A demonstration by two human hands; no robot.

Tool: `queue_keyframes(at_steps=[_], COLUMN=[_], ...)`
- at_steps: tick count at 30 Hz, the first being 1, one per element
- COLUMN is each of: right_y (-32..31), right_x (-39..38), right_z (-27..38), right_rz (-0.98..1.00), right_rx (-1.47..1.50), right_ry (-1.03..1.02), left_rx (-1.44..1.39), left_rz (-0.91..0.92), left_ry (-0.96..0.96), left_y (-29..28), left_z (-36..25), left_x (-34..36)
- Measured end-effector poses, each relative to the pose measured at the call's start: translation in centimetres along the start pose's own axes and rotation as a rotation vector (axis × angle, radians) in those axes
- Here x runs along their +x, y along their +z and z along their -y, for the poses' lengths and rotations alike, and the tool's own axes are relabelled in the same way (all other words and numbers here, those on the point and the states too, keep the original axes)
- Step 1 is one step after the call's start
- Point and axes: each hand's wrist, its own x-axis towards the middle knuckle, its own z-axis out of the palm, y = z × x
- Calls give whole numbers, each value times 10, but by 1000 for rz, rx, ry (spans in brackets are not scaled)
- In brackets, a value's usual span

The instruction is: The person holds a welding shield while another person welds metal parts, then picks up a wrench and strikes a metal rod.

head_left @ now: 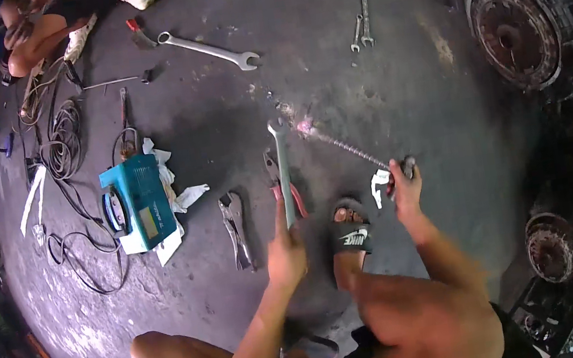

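Note:
My left hand (287, 258) is closed around the lower part of a wrench (284, 172), its open jaw pointing away from me. Closed fingers of my right hand (406, 188) grip the near end of a long ridged metal rod (352, 149). The rod slants down toward the floor at the far left, where its tip shows a bright pinkish spot; I cannot tell whether the tip touches the floor. Partly behind the wrench lie red-handled pliers (300, 203). To their left are locking pliers (235, 229). A white scrap (378, 186) lies beside my right hand.
At left stands a teal box-shaped machine (146, 199) with coiled cables (64, 148). Farther off lie a large combination wrench (206, 49) and two smaller wrenches (364, 18). A round metal part (515, 35) sits at far right. Another person's leg (37, 44) shows at upper left.

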Motion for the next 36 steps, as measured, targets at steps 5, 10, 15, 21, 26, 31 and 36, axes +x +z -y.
queue_keyframes(at_steps=[5, 10, 15, 21, 26, 31, 36], right_y=[-3, -7, -6, -6, -6, -2, 3], right_x=[1, 5, 2, 7, 7, 0, -4], right_z=[-17, -25, -23, -34, -33, -17, 1], right_rz=[-36, -54, -19, -83, -77, -68, -63], right_rx=[13, -9, -8, -8, 5, -8, -17], right_ry=[32, -32, -46, -36, -51, -9, 81], left_rx=[89, 114, 146, 169, 164, 225, 299], left_rz=[-92, -11, -50, -47, 0, 22, 27], left_ry=[194, 127, 239, 270, 263, 174, 187], left_y=[15, 21, 20, 23, 23, 17, 8], left_z=[-13, -3, -6, -2, -5, -7, -5], left_x=[33, 43, 44, 48, 48, 46, 43])
